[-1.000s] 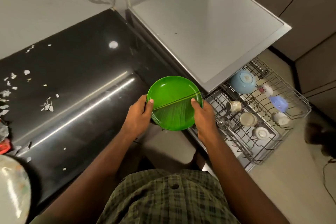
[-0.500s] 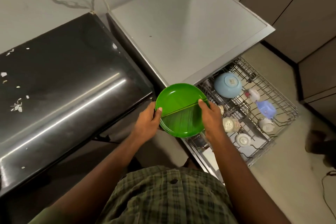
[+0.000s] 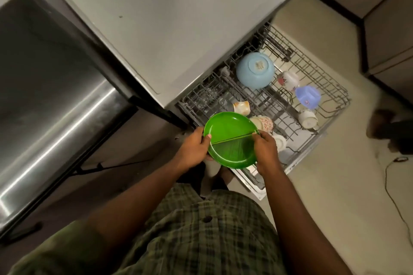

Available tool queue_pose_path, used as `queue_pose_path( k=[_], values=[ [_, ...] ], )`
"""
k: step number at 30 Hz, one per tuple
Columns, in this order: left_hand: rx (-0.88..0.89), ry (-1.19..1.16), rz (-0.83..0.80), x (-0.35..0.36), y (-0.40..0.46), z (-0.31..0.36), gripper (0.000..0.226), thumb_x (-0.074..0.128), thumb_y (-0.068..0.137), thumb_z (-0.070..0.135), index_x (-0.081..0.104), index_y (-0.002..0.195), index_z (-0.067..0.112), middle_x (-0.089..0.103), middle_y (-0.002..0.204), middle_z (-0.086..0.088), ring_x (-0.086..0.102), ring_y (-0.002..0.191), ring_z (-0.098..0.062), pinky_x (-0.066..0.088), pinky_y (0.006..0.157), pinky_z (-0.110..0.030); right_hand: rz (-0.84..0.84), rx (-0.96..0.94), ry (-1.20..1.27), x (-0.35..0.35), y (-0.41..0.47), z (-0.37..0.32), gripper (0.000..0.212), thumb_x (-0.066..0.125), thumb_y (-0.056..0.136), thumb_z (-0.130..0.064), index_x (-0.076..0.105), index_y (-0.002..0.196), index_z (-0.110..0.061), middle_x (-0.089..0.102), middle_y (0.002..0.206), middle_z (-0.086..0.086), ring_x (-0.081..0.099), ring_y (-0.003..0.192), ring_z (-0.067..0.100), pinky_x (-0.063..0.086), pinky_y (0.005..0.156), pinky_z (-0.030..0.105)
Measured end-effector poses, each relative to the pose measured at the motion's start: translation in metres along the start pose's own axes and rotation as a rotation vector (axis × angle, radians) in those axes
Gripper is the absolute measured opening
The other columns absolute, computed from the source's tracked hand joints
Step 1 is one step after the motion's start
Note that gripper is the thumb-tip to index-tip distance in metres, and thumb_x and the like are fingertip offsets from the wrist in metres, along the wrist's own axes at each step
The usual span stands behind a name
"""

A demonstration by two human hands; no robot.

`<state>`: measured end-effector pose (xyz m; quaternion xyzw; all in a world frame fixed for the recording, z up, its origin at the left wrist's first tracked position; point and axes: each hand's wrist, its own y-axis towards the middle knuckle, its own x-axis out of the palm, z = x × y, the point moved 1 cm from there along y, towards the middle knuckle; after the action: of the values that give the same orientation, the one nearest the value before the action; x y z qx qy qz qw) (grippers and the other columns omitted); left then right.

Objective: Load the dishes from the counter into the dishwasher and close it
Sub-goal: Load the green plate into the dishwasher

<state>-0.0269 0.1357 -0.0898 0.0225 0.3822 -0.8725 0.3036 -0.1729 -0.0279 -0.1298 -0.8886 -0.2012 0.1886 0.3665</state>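
Note:
I hold a round green divided plate [image 3: 230,140] with both hands, my left hand [image 3: 194,147] on its left rim and my right hand [image 3: 266,152] on its right rim. The plate hangs above the near left corner of the pulled-out wire dishwasher rack [image 3: 330,105]. The rack carries an upturned pale blue bowl [image 3: 255,73], a lilac plastic cup [image 3: 307,96], a floral cup [image 3: 288,80], an orange-patterned cup [image 3: 241,107], a white cup [image 3: 309,119] and more cups partly hidden behind the plate.
The grey top of the dishwasher [image 3: 178,20] juts out over the back of the rack. A dark shiny counter [image 3: 49,78] runs along the left. Beige floor [image 3: 335,185] lies right of me, with a thin cable [image 3: 393,194] and cabinet fronts [image 3: 388,35] beyond.
The plate and both hands have moved off the counter edge, right and down over the rack. My view has swung toward the dishwasher.

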Motion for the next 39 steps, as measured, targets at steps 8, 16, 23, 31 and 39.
queue_pose_path(
  k=[8,16,23,31,39],
  values=[
    [-0.068,0.112,-0.182,0.034,0.046,0.009,0.030,0.049,0.110,0.019,0.046,0.139,0.014,0.059,0.115,-0.012,0.072,0.077,-0.016,0.065,0.060,-0.035,0.088,0.156,0.101,-0.035,0.017,0.038,0.034,0.054,0.095,-0.004,0.073,0.119,-0.018,0.074,0.111,0.010,0.070,0.098,0.027,0.060,0.081,0.043],
    [-0.087,0.084,-0.255,0.068,0.073,0.021,0.026,0.045,0.111,0.016,0.049,0.136,0.011,0.061,0.119,-0.019,0.075,0.076,-0.028,0.064,0.060,-0.038,0.607,0.053,0.062,-0.081,0.037,0.060,0.021,0.063,0.101,-0.026,0.075,0.111,-0.013,0.075,0.110,0.014,0.070,0.105,0.036,0.057,0.095,0.052],
    [-0.057,0.177,-0.257,0.061,0.080,0.022,0.022,0.043,0.111,0.014,0.052,0.130,0.019,0.061,0.111,-0.013,0.074,0.074,-0.029,0.065,0.059,-0.040,0.380,0.271,0.163,-0.097,0.075,0.070,0.051,0.045,0.109,-0.048,0.047,0.147,-0.014,0.050,0.145,0.013,0.047,0.135,0.029,0.038,0.115,0.041],
    [-0.021,0.148,-0.236,0.025,0.059,0.000,0.029,0.049,0.109,0.016,0.060,0.132,0.028,0.068,0.107,-0.014,0.072,0.074,-0.018,0.061,0.059,-0.038,0.327,0.256,0.078,-0.087,0.090,0.070,0.056,0.038,0.109,-0.053,0.043,0.151,-0.016,0.050,0.152,0.015,0.049,0.136,0.032,0.039,0.104,0.037],
    [0.050,0.146,-0.161,0.001,0.051,0.000,0.034,0.048,0.108,0.010,0.059,0.133,0.030,0.071,0.112,-0.004,0.072,0.085,0.000,0.057,0.062,-0.015,0.222,0.195,0.049,-0.044,0.104,0.048,0.060,0.038,0.107,-0.056,0.046,0.151,-0.016,0.050,0.152,0.012,0.049,0.136,0.032,0.038,0.099,0.037]
  ],
)
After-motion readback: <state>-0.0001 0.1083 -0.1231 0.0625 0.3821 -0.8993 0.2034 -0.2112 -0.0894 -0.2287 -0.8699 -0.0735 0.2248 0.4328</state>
